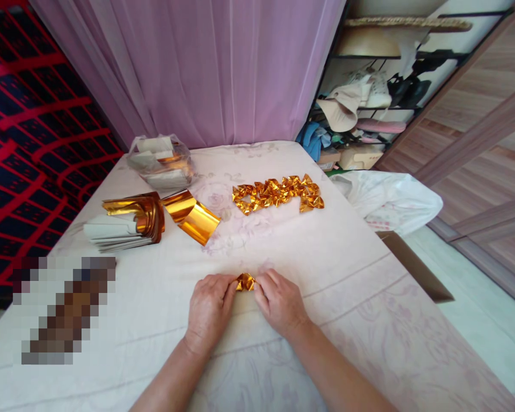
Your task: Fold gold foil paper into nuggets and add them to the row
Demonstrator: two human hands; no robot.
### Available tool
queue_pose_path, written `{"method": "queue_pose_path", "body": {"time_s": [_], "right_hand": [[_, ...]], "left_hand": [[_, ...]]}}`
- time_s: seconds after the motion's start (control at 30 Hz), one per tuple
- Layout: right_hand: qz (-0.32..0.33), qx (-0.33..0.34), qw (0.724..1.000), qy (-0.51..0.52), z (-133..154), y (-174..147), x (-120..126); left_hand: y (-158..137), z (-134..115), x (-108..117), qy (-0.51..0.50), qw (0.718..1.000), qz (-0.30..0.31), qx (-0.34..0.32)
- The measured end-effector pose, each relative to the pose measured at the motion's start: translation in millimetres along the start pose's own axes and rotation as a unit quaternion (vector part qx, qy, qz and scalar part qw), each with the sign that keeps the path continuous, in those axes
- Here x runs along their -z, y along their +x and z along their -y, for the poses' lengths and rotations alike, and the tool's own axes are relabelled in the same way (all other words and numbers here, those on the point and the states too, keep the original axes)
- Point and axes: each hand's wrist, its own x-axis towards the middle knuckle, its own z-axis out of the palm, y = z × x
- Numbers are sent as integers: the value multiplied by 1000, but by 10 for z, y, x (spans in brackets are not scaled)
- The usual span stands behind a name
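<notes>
Clear plastic bag (146, 174) sat at far L corner, w/ whitish & gold sheets inside. White plastic bag (401, 200) lay off the R edge; contents couldn't be made out. Shelf rack (339, 56), far R, held a pale cap (341, 109), white shoes (377, 91), black shoes (412, 88), blue cloth (313, 140) & a box (360, 155) lower down.

Surf. was a tablecloth (352, 274), whitish w/ faint floral print & crease lines. On it, L side: bent stack of sheets (152, 217), gold & pale grey, w/ loose gold sheets (201, 222) just beside it. Far middle to R: cluster of folded gold pcs (278, 191), packed close together. Near L, a pixelated patch (71, 309); couldn't tell what it hid. Bkgd: purple curtain (223, 68), red & dark checked cloth (26, 143) on L, wood-look panels (476, 114) on R. Brown board (416, 266) lay below the R edge.

Small gold pc (246, 281) was at near centre, b/w the two hands: shiny, creased into facets, approx. same look as the far cluster. L hand (212, 300) pinched its L end, fingers curled; R hand (281, 300) pinched its R end likewise.
</notes>
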Motion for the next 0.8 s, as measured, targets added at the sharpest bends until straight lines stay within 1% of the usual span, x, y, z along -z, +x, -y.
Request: {"method": "queue_pose_path", "body": {"time_s": [0.1,0.2,0.27,0.43,0.67,0.73,0.77,0.8], "right_hand": [[-2,-5,1000,13,-12,-4,-7],[-11,-16,1000,24,-23,-11,-14],[-5,-21,999,25,-26,-16,-11],[37,-27,999,23,-33,-16,44],[110,-19,994,-1,-55,68,195],[121,-43,992,-19,-136,158,235],[121,-68,990,-36,-202,222,252],[114,-115,985,-61,-285,297,266]], "left_hand": [[-1,-9,-2,11,1000,8,-1],[-5,-11,-4,21,1000,4,-1],[-9,-1,-8,19,1000,0,1],[-15,34,-26,5,1000,-7,4],[-1,34,-8,-24,1000,6,16],[-5,48,-9,-42,999,-2,21],[-8,59,-13,-52,998,-7,26],[-11,70,-17,-60,998,-12,30]]}}
